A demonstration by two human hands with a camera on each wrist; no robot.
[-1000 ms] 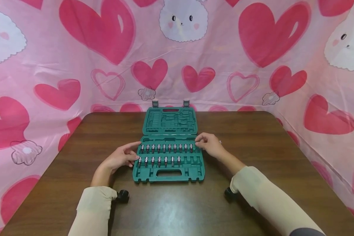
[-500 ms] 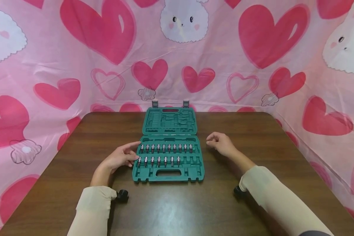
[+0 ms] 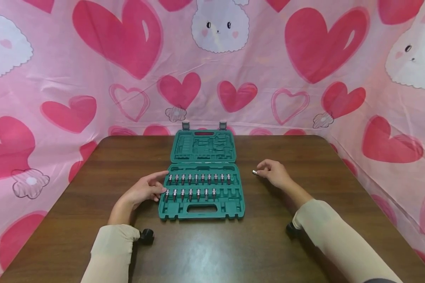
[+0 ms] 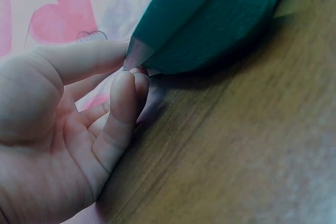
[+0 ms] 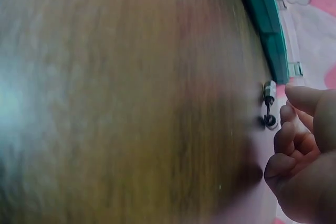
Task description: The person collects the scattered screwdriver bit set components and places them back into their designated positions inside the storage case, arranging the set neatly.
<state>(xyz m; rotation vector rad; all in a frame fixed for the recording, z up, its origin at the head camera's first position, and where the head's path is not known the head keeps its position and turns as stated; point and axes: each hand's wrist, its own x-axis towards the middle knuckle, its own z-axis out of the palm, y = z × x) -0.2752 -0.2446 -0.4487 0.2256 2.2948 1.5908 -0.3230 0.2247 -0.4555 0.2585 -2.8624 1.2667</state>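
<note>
A green plastic bit case lies open on the table, two rows of silver socket bits standing in its slots. At its left edge my left hand holds the case, thumb at the rim and index finger stretched along the side; in the left wrist view its fingertips meet the case corner. My right hand is to the right of the case, fingers bent loosely. Just by its fingertips lies a loose socket bit. The right wrist view shows that bit and another bit close beside it.
The brown wooden table extends around the case. A pink heart-patterned cloth hangs behind and at both sides. The case lid lies folded back, its two latches at the far edge. Dark wrist cameras sit at both sleeves.
My right hand has moved from the case's right edge out to the right over the table, and a socket bit now shows beside its fingertips. The left hand has stayed at the case.
</note>
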